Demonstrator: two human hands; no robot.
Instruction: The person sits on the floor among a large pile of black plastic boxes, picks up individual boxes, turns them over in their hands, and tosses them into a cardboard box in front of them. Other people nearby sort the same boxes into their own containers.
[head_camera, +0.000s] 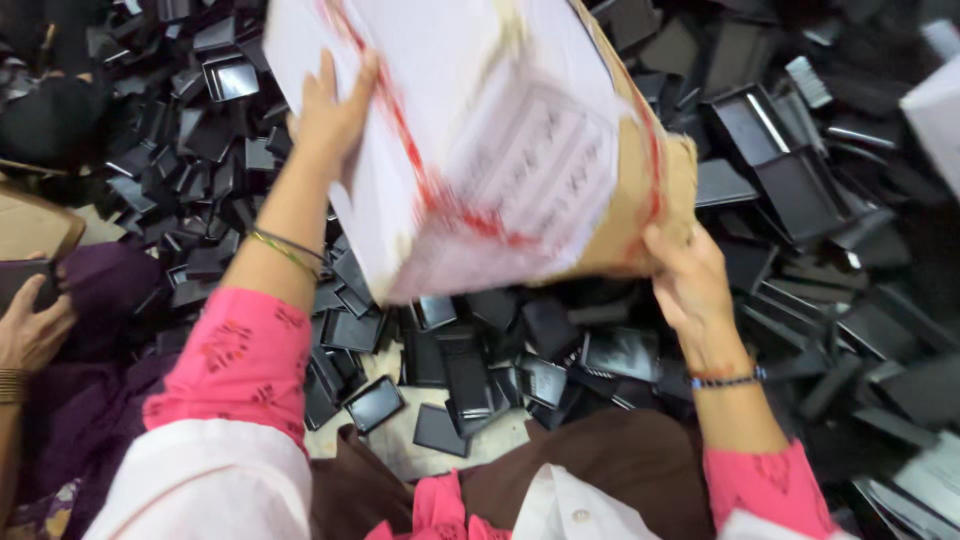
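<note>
Both hands grip tilted cardboard box (490, 140): left hand (335, 110) flat on white side, right hand (690, 280) under brown corner; black trays (470, 370) heaped beneath.

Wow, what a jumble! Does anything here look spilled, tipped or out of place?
Yes. The cardboard box is tilted steeply, gripped by the left hand and right hand. Beneath it, small black trays lie in a loose heap at all angles, not stacked. The box is blurred, so I cannot tell whether it is damaged.
</note>
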